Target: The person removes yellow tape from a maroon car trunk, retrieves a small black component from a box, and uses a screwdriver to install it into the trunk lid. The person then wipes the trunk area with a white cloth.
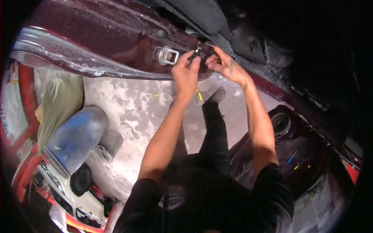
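Maroon car door frame [105,44] spans the top, with the left hand [185,75] and right hand [226,68] at it. Left of them sits a silver striker [168,55]. Left thumb and fingers pinch a small dark fitting [196,53] at the frame; whether the bent right fingers grasp anything, I cannot tell. A loosened pinch could drop the fitting. Counted: one frame, two hands, one striker, one fitting.

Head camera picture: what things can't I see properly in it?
All in the head view:
- Small part: too small to name, and partly covered by the left hand.
- Right hand: its curled fingers hide whether it holds anything.
- Printed paper: its lower end is cut off by the picture's dark rim.
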A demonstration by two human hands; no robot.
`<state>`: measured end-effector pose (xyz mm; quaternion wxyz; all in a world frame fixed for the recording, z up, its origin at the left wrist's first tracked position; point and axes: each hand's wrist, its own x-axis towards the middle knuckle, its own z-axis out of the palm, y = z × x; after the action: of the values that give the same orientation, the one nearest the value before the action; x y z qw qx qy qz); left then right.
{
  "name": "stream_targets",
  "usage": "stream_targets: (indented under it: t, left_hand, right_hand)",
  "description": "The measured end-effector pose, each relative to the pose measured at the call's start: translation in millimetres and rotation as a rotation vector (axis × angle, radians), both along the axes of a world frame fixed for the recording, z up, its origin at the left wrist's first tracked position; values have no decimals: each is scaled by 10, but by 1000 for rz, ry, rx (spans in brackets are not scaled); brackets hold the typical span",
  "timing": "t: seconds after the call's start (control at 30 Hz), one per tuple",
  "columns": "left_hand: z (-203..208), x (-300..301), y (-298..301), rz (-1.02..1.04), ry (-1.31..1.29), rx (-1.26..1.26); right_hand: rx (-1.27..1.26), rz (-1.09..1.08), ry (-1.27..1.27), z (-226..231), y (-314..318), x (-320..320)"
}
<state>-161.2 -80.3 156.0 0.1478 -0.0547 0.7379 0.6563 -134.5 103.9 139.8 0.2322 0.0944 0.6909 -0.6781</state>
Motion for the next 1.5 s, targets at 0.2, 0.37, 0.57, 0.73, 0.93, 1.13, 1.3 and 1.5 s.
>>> stream_targets:
  t: [0.2, 0.37, 0.57, 0.73, 0.93, 1.13, 1.3, 1.5]
  left_hand:
    - [83, 16, 26, 29, -59, 69]
    - [-26, 31, 42, 159, -201, 351]
    - [69, 18, -17, 147, -235, 439]
    - [115, 81, 27, 79, -83, 393]
    - [59, 113, 65, 168, -112, 430]
    - [27, 159, 114, 270, -147, 503]
    - [-7, 168, 97, 301, -149, 527]
    - [-69, 216, 100, 344, -266, 747]
  right_hand:
    - [30, 1, -29, 243, 260, 468]
    - [-66, -361, -23, 7, 39, 823]
    - [-167, -622, 160, 60, -701, 310]
    - [-119, -674, 179, 91, -828, 186]
    - [26, -640, 142, 276, -812, 152]
    - [98, -613, 128, 335, -819, 141]
    - [161, -610, 146, 310, -849, 161]
    - [241, -555, 236, 299, -824, 160]
